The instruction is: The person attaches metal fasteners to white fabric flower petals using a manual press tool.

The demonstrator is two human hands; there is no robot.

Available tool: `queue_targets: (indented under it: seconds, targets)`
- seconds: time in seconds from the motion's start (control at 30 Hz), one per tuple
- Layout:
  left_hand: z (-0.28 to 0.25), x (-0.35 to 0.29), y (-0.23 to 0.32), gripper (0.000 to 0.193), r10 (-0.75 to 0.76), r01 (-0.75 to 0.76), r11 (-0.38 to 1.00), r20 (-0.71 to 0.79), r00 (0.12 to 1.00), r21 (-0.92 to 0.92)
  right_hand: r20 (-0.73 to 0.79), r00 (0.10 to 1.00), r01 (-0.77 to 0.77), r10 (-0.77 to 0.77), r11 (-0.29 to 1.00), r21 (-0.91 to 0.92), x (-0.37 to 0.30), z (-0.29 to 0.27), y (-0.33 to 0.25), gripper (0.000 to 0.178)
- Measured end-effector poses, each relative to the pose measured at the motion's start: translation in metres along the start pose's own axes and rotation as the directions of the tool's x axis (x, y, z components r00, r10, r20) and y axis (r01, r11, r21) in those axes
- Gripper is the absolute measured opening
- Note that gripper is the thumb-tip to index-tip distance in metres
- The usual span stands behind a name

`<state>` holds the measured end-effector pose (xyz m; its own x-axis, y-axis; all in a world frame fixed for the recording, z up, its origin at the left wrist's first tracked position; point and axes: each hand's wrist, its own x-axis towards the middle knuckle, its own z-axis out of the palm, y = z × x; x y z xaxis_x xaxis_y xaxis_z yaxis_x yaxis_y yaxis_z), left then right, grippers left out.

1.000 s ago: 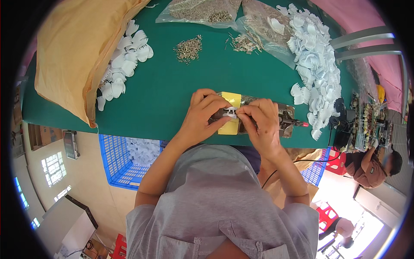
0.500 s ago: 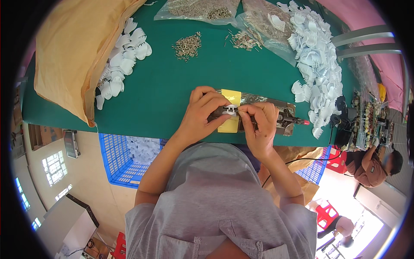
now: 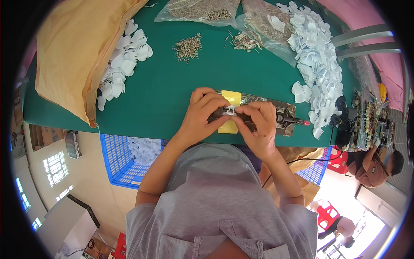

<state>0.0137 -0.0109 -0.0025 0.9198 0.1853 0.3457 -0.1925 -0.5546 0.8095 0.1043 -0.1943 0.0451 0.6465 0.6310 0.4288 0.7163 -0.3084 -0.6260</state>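
Note:
My left hand (image 3: 200,115) pinches a small white plastic hair claw clip (image 3: 229,111) between thumb and fingertips. From the other side, my right hand (image 3: 260,129) has its thumb and forefinger pressed against the clip's right end. Anything tiny between those right fingertips is hidden. Below the clip lies a fixture on a metal plate (image 3: 284,128), with a yellow sheet (image 3: 231,98) across it. A red-tipped lever (image 3: 305,123) sticks out to the right of the fixture.
White toothed clip halves lie in a large pile (image 3: 312,60) at right and a smaller pile (image 3: 128,58) by a brown paper sack (image 3: 69,64). Beyond my hands are small metal springs (image 3: 188,47), thin pins (image 3: 246,41) and plastic bags (image 3: 194,11). A blue crate (image 3: 116,159) stands below.
My right thumb and forefinger have moved slightly left, closing in on the clip's right end. My left hand keeps its hold in nearly the same place.

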Motion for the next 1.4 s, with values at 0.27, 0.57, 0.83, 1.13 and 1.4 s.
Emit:
queue_targets:
  seconds: [0.27,0.57,0.83,1.13,1.4]
  targets:
    - [0.002,0.001,0.0,0.038,0.009,-0.009,1.0,-0.024,1.0,0.014,0.03,1.0,-0.001,0.003,0.995,-0.096,0.013,0.004,0.001,0.012]
    - [0.003,0.002,0.001,0.032,0.027,-0.026,0.998,-0.031,0.999,0.051,0.157,0.959,-0.26,0.235,0.953,0.156,0.04,-0.017,0.023,0.006]
    - [0.003,0.007,0.005,0.028,0.016,-0.016,1.0,-0.009,1.0,0.02,0.189,0.928,-0.29,0.321,0.941,-0.173,0.129,-0.012,0.139,0.011]
    - [0.0,0.005,0.004,0.029,0.03,-0.029,0.998,-0.02,0.999,0.048,0.232,0.93,-0.228,0.286,0.942,-0.248,0.148,0.017,0.138,0.008]
    - [0.003,0.005,0.0,0.031,0.037,-0.038,0.999,-0.034,0.999,-0.003,0.401,0.913,0.034,-0.079,0.993,0.117,0.153,0.053,0.067,0.015]
